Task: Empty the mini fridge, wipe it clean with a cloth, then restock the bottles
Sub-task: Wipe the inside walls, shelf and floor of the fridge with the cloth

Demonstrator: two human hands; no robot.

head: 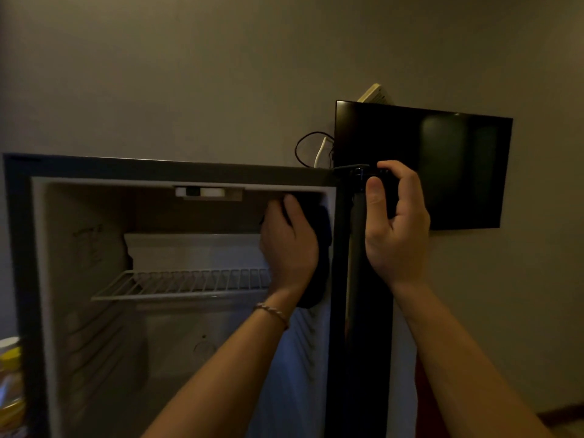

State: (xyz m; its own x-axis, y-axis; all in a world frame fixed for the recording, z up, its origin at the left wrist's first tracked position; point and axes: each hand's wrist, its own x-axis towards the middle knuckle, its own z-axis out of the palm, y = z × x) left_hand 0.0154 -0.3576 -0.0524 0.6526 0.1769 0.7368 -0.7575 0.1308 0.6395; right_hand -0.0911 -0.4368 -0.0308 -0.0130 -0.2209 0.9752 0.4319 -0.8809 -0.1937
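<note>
The mini fridge (94, 167) stands open, and no bottles show on its wire shelf (177, 284) or below it. My left hand (289, 245) holds a dark cloth (319, 254) flat against the upper right inner wall. My right hand (395, 222) grips the top corner of the open door (360, 311), which I see edge-on at the right, with the thumb on the near face and the fingers curled over the top edge. Much of the cloth is hidden by my left hand.
A dark wall-mounted TV (426, 165) hangs behind the door, with cables (311, 150) at its left. Yellowish bottles or packets (11, 380) sit blurred at the far left edge. A white freezer tray (196, 248) lies above the shelf.
</note>
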